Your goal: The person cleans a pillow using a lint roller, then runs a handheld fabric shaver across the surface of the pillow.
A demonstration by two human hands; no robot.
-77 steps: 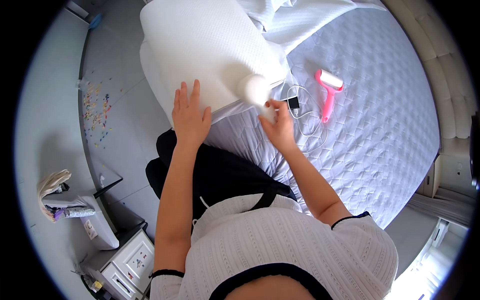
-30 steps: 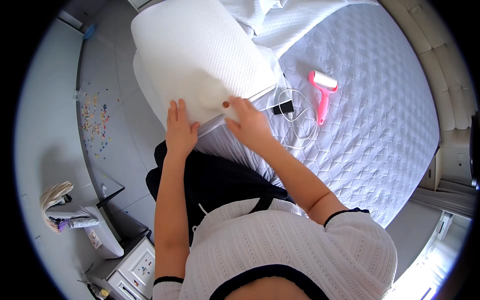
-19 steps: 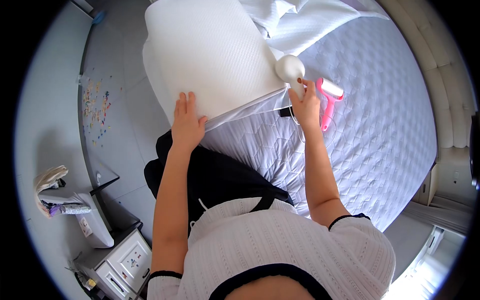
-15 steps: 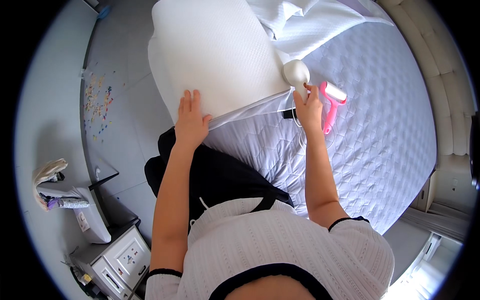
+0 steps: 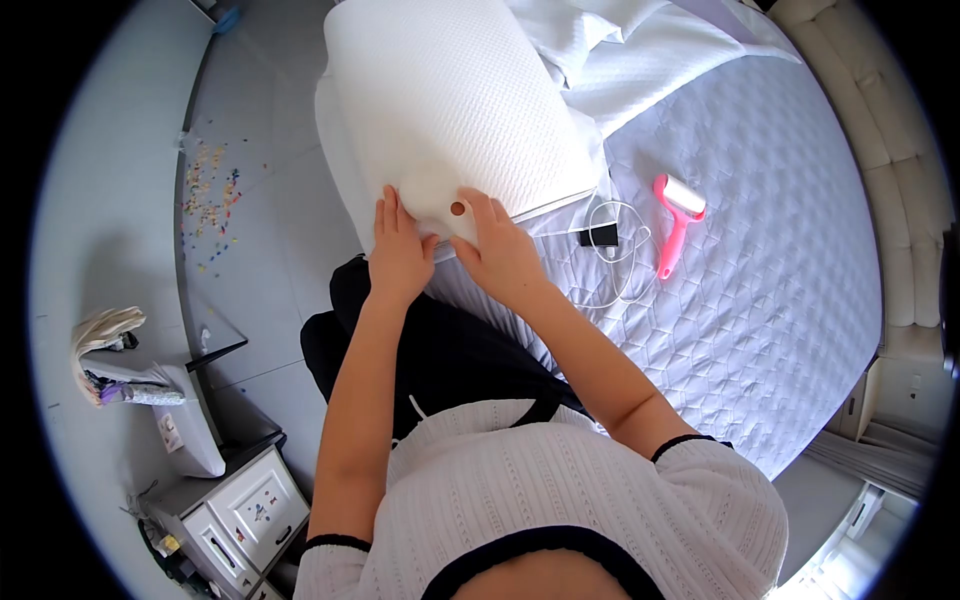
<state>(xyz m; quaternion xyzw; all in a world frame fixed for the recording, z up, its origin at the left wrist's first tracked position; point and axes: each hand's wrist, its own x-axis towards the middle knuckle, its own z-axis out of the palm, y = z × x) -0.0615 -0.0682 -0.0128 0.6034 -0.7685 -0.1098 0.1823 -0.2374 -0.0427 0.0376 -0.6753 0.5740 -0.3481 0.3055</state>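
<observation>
In my right hand (image 5: 500,252) is the handle of a white round-headed device (image 5: 428,192) with a brown dot on it. Its head rests on the white textured pillow (image 5: 450,90), close to the pillow's near edge. Just left of the head, my left hand (image 5: 400,248) lies on that same edge, fingers stretched out and thumb toward the device. The white of the device blends into the pillow, so its outline is faint.
A pink lint roller (image 5: 678,235) lies on the grey quilted bed (image 5: 770,230). Beside it are a black adapter (image 5: 600,236) and a looped white cable. Crumpled white cloth (image 5: 650,50) lies behind. Small colourful pieces (image 5: 212,190) are scattered on the floor; a white cabinet (image 5: 258,510) stands lower left.
My right hand has brought the device leftward from the pillow's right corner to beside my left hand. The adapter and cable now show more fully. The whole view has shifted slightly.
</observation>
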